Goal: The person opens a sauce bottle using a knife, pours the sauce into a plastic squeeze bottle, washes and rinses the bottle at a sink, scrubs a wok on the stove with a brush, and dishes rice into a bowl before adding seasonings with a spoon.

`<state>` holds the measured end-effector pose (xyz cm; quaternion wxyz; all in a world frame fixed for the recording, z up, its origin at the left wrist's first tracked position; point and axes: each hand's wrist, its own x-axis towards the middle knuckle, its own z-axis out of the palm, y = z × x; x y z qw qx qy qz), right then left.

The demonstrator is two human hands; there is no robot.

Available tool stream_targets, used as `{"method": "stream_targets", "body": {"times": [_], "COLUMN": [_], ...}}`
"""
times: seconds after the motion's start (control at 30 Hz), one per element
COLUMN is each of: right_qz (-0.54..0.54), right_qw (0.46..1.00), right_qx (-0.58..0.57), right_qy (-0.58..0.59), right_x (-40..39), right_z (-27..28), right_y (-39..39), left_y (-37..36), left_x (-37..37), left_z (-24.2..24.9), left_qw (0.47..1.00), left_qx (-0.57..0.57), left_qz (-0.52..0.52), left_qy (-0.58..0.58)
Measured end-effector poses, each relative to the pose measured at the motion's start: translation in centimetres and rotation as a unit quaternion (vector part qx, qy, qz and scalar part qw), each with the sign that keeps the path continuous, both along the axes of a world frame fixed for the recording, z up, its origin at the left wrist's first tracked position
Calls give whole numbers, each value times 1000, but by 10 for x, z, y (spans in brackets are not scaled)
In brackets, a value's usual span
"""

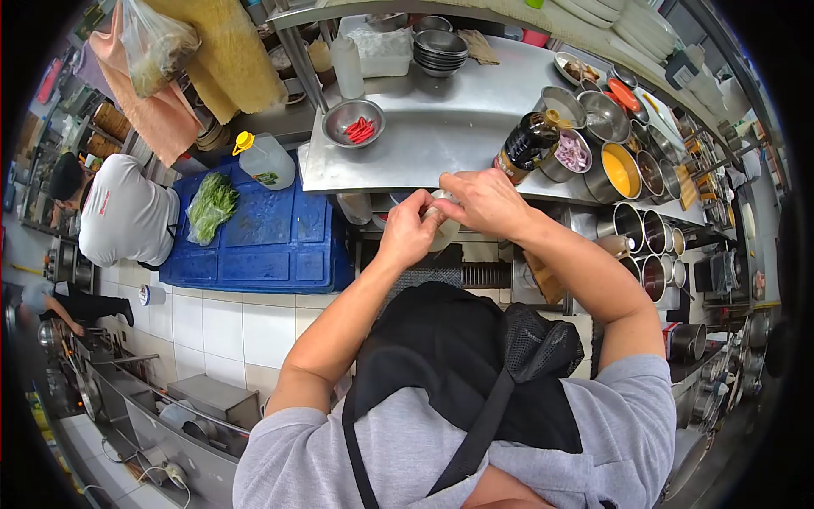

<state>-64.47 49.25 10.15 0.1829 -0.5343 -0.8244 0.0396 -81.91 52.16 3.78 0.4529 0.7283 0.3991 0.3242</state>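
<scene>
Spanning the view, steel bench: a long, silver stainless-steel worktable (424, 151), with both hands at its near edge.
Blue tub: a large, rectangular blue plastic container (275, 242) left of the bench; no writing can be made out on it.
Co-worker's shirt: a white short-sleeved top (127, 220) on a bending person; small red print on the back, too tiny to read.
Right hand: the person's bare right hand (485, 202), fingers curled down over the upper part of the pale item and seemingly gripping it, though the fingertips are partly hidden.
Left hand: the person's bare left hand (407, 229), thumb and fingers pinched on the same item from the other side.
Sauce bottle: a dark brown bottle with a yellowish cap (527, 146), just beyond the right hand; whether they touch cannot be told. Its label carries red and pale patches, the lettering illegible.
Pale item: a whitish, roundish, translucent object (445, 231) between the hands; mostly covered, so its kind is unclear.
Step in hand: judging by the fingers, close two-handed work at the item's upper end.
Next move: probably calls for a steady left pinch, controlled right fingertips and care around the bottle.
</scene>
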Motion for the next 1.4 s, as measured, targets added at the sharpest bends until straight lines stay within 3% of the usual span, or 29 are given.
{"method": "stream_targets", "body": {"times": [0.07,0.17,0.33,0.43,0.5,0.53,0.67,0.87,0.97,1.07,1.1,1.17,1.2,1.27,1.3,1.37,1.4], "right_qz": [26,93,142,62,18,27,37,194,237,138,141,-3,0,-108,-105,-208,-240], "right_qw": [999,993,981,990,980,988,986,974,969,905,904,818,817,841,840,929,928], "right_qx": [-26,-66,-94,-108,-141,-92,-106,-63,-74,-219,-221,-272,-274,-278,-278,-184,-175], "right_qy": [-19,-42,-90,-66,-141,-122,-123,-95,6,337,337,507,507,451,453,245,222], "right_x": [4,11,14,9,6,9,17,44,65,92,101,118,130,148,150,153,147], "right_z": [3,11,30,36,26,14,-1,-8,-19,-56,-77,-127,-163,-232,-246,-263,-248], "right_y": [1,4,5,10,17,17,15,17,26,37,43,64,76,103,114,126,126], "left_y": [6,8,8,10,9,8,4,-5,-4,-7,-7,-13,-16,-21,-24,-30,-33], "left_x": [-5,-10,-11,-7,-1,2,11,19,21,18,18,18,16,12,10,6,4], "left_z": [0,-4,-6,-10,-13,-14,-20,-21,-33,-49,-51,-50,-52,-54,-55,-57,-58], "left_qw": [998,998,1000,999,999,999,998,997,996,996,995,992,991,989,988,985,982], "left_qx": [-39,-10,-11,-34,-19,-19,-23,-45,-59,-65,-64,-88,-93,-96,-95,-102,-111], "left_qz": [-41,-51,-6,5,11,11,13,21,29,50,57,73,85,108,110,131,138], "left_qy": [9,30,13,33,31,33,55,67,63,45,43,46,43,42,45,50,67]}}
